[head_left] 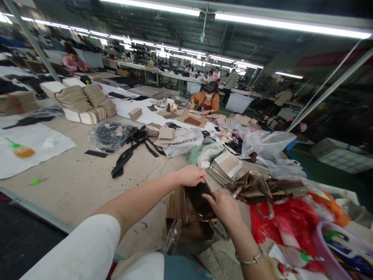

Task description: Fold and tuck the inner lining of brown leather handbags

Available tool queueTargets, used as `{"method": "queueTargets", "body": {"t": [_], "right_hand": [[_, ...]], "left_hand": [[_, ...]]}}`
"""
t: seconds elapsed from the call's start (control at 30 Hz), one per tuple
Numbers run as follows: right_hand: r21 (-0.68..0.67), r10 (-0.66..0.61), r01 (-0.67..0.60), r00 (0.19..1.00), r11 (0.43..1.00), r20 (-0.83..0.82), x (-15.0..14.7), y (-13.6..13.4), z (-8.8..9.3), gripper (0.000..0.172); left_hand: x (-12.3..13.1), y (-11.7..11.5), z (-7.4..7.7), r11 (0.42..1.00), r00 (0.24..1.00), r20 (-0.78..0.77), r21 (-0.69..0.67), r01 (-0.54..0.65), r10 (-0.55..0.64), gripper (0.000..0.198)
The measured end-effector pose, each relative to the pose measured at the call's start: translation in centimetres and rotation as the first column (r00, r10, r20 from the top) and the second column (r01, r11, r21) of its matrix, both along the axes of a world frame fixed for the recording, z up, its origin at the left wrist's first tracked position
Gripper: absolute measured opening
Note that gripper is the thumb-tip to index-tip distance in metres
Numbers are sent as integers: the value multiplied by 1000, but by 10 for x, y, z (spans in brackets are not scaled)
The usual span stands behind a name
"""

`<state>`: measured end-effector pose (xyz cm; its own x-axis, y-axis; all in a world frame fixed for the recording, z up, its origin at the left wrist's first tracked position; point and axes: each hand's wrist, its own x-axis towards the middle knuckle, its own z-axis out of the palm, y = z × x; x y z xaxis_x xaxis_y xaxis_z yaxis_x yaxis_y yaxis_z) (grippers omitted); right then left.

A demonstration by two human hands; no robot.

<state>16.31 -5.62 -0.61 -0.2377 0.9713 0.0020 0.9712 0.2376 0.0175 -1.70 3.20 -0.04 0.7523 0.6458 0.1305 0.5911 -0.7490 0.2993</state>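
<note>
1. In the head view, a dark brown bag-like piece (pixel 201 200) is held at the near centre of the scene, over the near edge of the surface (pixel 96 186).
2. Its far edge is pinched by the left hand (pixel 192 175), whose fingers are curled closed.
3. Its right side is gripped by the right hand (pixel 225 206), with the thumb laid over the dark inner face; the other fingers are mostly hidden. A bracelet (pixel 250 261) is worn on the right wrist.
4. Just beyond the hands, a stack of pale panels (pixel 225 167) is set down, with crumpled brown pieces (pixel 259 186) lying to its right.
5. At the near right, a red plastic bag (pixel 285 214) is spread beside a purple basin (pixel 319 237).
6. Farther off, a clear bag with black lettering (pixel 186 142) is seen, with black strips (pixel 125 159) strewn to its left.
7. On the left, an orange-filled bottle (pixel 23 151) is laid on a white sheet (pixel 43 136); beyond it, beige pieces (pixel 74 99) are piled in stacks.
8. At the far side, pieces are handled by a co-worker in orange (pixel 215 102).
</note>
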Motion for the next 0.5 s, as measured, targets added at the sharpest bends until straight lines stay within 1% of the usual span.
{"method": "queueTargets", "body": {"t": [0.1,0.17,0.23,0.33,0.5], "right_hand": [[10,12,-12,1000,1000,-11,2,2,-2,49],[28,23,-22,999,999,-38,4,3,-4,45],[73,33,-29,998,997,-61,5,5,-6,42],[134,62,-53,996,990,-70,4,8,-6,41],[84,93,-89,995,992,-43,-4,17,-1,41]], "left_hand": [[-1,0,0,1000,1000,-3,-6,-6,6,12],[-2,1,-1,1000,1000,4,0,-3,3,13],[-3,2,-3,1000,1000,16,16,6,-6,14],[-4,2,-6,1000,1000,29,30,-9,8,13],[-4,-1,-6,998,998,24,32,-61,60,15]]}}
